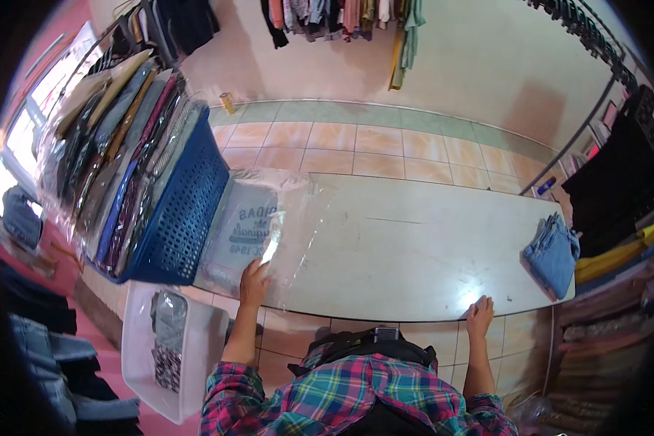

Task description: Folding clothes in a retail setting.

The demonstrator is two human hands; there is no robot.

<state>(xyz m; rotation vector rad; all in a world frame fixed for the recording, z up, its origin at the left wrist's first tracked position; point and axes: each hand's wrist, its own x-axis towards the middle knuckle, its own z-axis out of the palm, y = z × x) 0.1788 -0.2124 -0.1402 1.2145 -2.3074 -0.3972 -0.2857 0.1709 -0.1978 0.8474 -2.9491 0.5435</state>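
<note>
My left hand [254, 284] rests on the near part of a clear plastic bag [300, 218], its fingers somewhat apart. Inside that bag lies a folded grey garment [245, 223] with dark printed lettering. The bag lies flat at the left end of a white table [392, 256], beside a blue perforated plastic basket [182, 212]. My right hand [480, 315] touches the table's near edge, right of centre, with bent fingers; whether they grip the edge cannot be told. Folded blue jeans [553, 255] lie at the table's right end.
Several plastic-wrapped folded garments [125, 152] fill the blue basket above its rim. A white plastic tub [196, 359] with bagged clothes stands on the floor at left. Garments hang on the far wall [332, 19]. A metal clothes rack [572, 128] and stacked fabrics [605, 349] are at right.
</note>
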